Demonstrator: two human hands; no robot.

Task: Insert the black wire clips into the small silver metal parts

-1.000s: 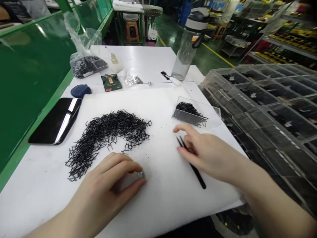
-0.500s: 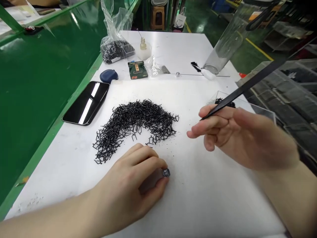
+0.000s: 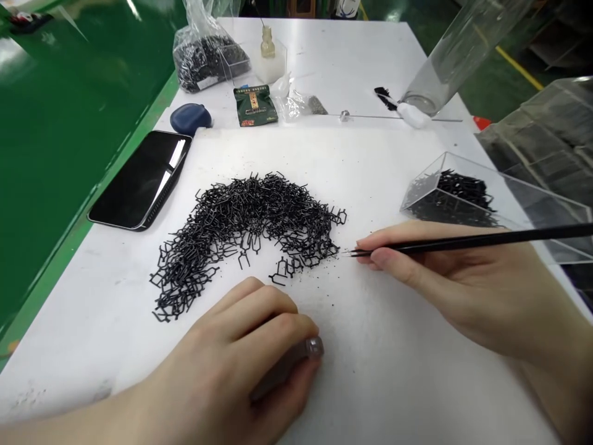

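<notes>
On the white table (image 3: 380, 383) lies a curved heap of small black wire-like pieces (image 3: 259, 204). My left hand (image 3: 250, 352) rests just in front of the heap, thumb and forefinger pinched round a small shiny, translucent block (image 3: 315, 347). Black tweezers (image 3: 445, 243) are gripped between the thumb and fingers of my right hand (image 3: 454, 284). Their thin tips point left, close to the right end of the heap. Nothing can be made out between the tips.
A clear box (image 3: 463, 191) with black pieces stands behind my right hand. Left of the heap lies a phone (image 3: 139, 179), near a blue case (image 3: 190, 118). Further back are a green packet (image 3: 255, 106), a bag of black pieces (image 3: 208, 59), a glass bottle (image 3: 267, 43) and a clear cylinder (image 3: 458, 55).
My right hand has turned and lowered, and the tweezers now lie nearly level with their tips toward the heap. The view has tilted down; my left hand keeps its pinch.
</notes>
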